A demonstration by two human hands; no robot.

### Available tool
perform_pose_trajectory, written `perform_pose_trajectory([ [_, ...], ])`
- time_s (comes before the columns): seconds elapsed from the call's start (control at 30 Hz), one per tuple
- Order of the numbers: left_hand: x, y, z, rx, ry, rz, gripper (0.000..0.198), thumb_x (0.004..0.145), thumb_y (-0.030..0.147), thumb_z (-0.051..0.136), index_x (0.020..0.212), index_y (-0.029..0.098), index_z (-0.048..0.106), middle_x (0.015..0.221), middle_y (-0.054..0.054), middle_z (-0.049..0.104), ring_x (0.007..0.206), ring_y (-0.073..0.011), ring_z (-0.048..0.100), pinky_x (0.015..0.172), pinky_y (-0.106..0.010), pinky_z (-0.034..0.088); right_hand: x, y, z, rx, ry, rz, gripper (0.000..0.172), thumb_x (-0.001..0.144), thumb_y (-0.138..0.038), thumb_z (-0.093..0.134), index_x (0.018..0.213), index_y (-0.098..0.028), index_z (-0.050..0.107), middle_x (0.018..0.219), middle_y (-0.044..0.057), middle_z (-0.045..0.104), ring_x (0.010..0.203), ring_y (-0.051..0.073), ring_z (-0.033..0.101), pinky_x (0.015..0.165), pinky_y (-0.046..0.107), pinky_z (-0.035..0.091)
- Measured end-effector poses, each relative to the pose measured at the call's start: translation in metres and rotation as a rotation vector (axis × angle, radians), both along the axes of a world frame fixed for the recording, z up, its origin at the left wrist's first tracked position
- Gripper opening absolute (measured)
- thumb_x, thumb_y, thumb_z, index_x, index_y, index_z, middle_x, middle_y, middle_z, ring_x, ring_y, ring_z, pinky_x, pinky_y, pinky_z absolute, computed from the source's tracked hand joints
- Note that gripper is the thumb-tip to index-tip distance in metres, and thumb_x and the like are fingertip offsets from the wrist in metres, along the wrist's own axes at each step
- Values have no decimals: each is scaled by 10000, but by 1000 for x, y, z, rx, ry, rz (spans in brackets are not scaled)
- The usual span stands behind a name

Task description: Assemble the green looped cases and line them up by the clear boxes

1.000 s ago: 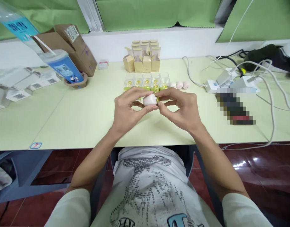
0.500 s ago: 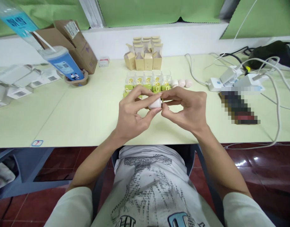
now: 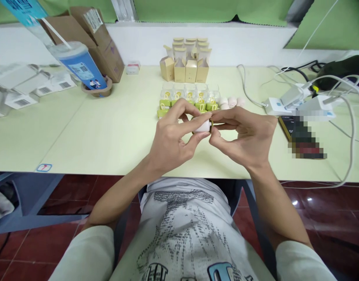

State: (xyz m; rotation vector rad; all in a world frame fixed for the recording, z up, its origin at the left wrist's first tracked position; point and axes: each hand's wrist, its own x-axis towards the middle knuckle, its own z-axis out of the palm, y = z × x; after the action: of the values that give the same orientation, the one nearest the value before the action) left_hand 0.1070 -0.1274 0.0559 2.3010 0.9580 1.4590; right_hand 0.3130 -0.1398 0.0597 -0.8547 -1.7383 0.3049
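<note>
Above the front part of the table I hold a small white rounded piece [image 3: 203, 127] with a narrow neck at its right end. My left hand [image 3: 173, 140] pinches its body between fingers and thumb. The fingers of my right hand [image 3: 246, 134] close on a thin olive-green ring [image 3: 212, 124] at the neck. Just behind my hands are rows of green pieces [image 3: 164, 104] with pale loops, partly hidden by my fingers. Clear plastic covers [image 3: 190, 91] with yellow inside stand behind those. Several small pinkish-white rounded pieces [image 3: 232, 102] lie to their right.
Open small tan boxes [image 3: 179, 72] stand by the wall. At left are white boxes [image 3: 24, 88], a blue cup [image 3: 82, 68] with a straw, and a brown carton [image 3: 109, 54]. White power strips [image 3: 302, 101], cables and a partly blurred dark object [image 3: 287, 127] lie at right.
The view has shifted slightly, so the hands and the table things sit a little further right. My right hand has turned a little at the wrist; both hands keep their grip.
</note>
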Motion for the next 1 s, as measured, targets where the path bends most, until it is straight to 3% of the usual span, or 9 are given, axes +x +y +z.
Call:
perform_pose_trajectory([
  [0.27, -3, 0, 5, -47, -15, -29, 166, 949, 433, 864, 1099, 364, 873, 1072, -66, 732, 1107, -319, 762, 930, -577, 702, -2, 0, -4, -58, 23, 30, 230, 851, -160, 813, 1051, -274, 822, 1047, 15, 875, 962, 286, 864, 907, 500, 789],
  [0.43, -2, 0, 8, -71, -26, -20, 199, 928, 527, 878, 1035, 359, 876, 1051, -65, 744, 1100, -323, 766, 916, -578, 704, -2, -1, -2, -63, 25, 40, 210, 866, -182, 836, 1054, -278, 832, 1036, 14, 872, 979, 292, 867, 916, 506, 785],
  [0.57, -5, 5, 7, -61, -45, -13, 262, 906, 554, 906, 1076, 357, 873, 1081, -54, 771, 1098, -296, 772, 936, -530, 709, 4, 0, 3, -130, 13, 88, 237, 916, -225, 848, 1148, -274, 842, 1111, 21, 878, 1011, 281, 875, 908, 464, 786],
  [0.67, -11, 12, 7, -102, -84, -25, 331, 893, 572, 919, 1118, 335, 867, 1127, -52, 791, 1091, -262, 779, 927, -461, 719, 11, 5, 5, -162, 114, 66, 166, 1011, -285, 799, 1164, -273, 863, 1123, 27, 883, 1047, 281, 881, 885, 447, 789],
  [0.83, -19, 23, 6, -219, -236, -64, 438, 881, 608, 922, 1169, 288, 841, 1205, -68, 804, 1083, -243, 807, 918, -429, 738, 16, 17, 0, -224, 245, 36, 179, 1029, -384, 814, 1104, -230, 868, 1029, 40, 891, 811, 231, 884, 682, 346, 773],
  [1.0, -20, 28, 3, -342, -314, -153, 507, 851, 653, 930, 1155, 263, 817, 1207, -74, 829, 1056, -240, 829, 877, -410, 749, 11, 19, -5, -248, 227, 75, 234, 998, -445, 848, 1030, -214, 858, 933, 37, 877, 720, 211, 863, 625, 308, 746],
])
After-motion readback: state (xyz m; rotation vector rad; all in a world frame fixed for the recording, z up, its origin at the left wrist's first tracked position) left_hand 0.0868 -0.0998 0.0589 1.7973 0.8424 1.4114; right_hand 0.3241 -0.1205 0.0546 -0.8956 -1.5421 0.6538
